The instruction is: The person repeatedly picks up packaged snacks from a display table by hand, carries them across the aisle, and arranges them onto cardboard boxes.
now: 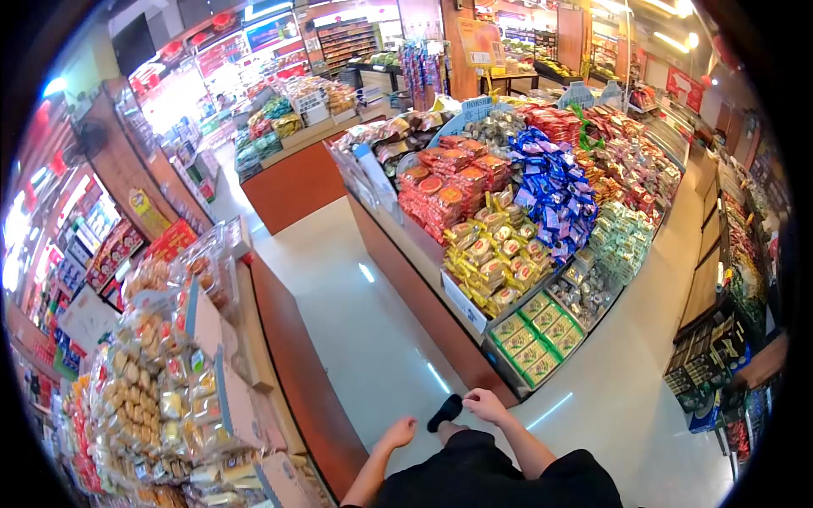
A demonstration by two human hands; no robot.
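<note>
My left hand (400, 432) hangs low in front of me, over the pale floor, with its fingers curled in and nothing visible in them. My right hand (484, 405) is a little higher, near the front corner of a snack display, its fingers also loosely curled with nothing to be seen in them. Closest to it on that display are stacked green-and-yellow packets (538, 337) in a tray. Neither hand touches the goods. Between the hands a dark shoe (445, 412) shows on the floor.
The large island display holds yellow packets (491, 254), blue packets (555, 190) and red packets (453, 182). At left, another stand carries bagged snacks (135, 381). A tiled aisle (330, 279) runs between them. Dark shelving (707, 356) lines the right side.
</note>
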